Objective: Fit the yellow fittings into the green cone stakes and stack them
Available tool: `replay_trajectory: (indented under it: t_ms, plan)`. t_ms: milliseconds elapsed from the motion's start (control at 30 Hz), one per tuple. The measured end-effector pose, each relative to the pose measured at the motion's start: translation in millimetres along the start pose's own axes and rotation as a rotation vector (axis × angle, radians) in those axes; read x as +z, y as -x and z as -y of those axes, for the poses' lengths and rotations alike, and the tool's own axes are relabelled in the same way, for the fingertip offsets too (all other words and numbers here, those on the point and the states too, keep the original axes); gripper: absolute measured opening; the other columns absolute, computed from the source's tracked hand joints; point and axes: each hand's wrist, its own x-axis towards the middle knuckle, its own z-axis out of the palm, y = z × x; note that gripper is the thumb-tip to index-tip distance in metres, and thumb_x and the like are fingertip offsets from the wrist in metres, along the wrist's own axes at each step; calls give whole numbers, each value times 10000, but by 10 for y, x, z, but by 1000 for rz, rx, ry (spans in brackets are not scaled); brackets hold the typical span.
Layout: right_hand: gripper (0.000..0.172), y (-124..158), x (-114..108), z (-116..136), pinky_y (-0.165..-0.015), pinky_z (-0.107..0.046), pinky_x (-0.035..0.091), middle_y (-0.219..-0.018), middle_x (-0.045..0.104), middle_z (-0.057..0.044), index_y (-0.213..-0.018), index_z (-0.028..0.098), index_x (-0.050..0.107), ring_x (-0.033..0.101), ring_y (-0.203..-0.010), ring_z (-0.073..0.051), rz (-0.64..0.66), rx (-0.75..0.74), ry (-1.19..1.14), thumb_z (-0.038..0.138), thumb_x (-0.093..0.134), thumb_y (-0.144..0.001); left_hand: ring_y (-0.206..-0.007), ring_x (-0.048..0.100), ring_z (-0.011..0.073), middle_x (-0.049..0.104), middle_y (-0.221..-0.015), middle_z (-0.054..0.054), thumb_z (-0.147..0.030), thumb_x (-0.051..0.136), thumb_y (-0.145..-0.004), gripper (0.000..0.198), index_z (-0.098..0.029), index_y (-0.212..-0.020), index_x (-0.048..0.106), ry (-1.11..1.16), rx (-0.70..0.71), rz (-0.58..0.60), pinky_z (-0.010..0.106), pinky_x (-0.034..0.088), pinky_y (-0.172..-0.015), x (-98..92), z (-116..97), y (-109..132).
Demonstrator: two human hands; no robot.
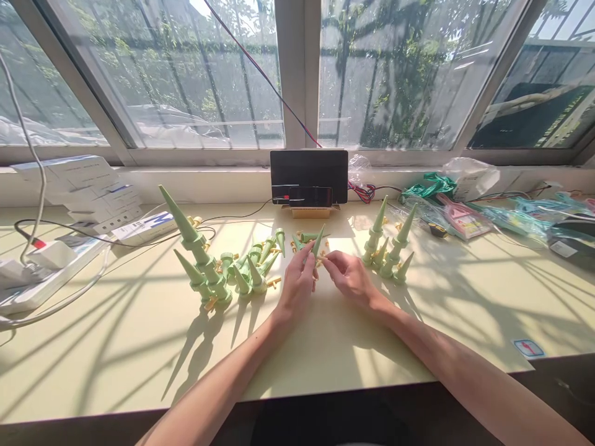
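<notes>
Head view: two hands over the table [325, 353]; the left hand [297, 282] has its fingers closed around one green spike [320, 240], tip up, while the right hand's [351, 277] fingers pinch one small yellow piece [320, 258] just beside it. To the right stand four green cones [395, 248], two on tall stacks, two low; to the left, a larger green cluster [227, 264], overlapping, count unresolved. Behind: one black screen [309, 167], one phone [310, 196].

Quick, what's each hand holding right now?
Left hand: closed, holding a green spike.
Right hand: closed, apparently pinching a small orange piece.
</notes>
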Motion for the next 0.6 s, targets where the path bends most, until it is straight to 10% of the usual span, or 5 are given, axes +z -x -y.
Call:
replay_trajectory:
  t_ms: [600]
  plan:
    - [294,19,-2,61,-513,-245,360,-598,525,35,-871,181,608,454,-529,-107,22,-48,-80,473,612,-901,-475,492,102,492,-671,-28,-484,484,-922,469,-149,-1239,568,83,-80,141,216,382,-373,19,-78,12]
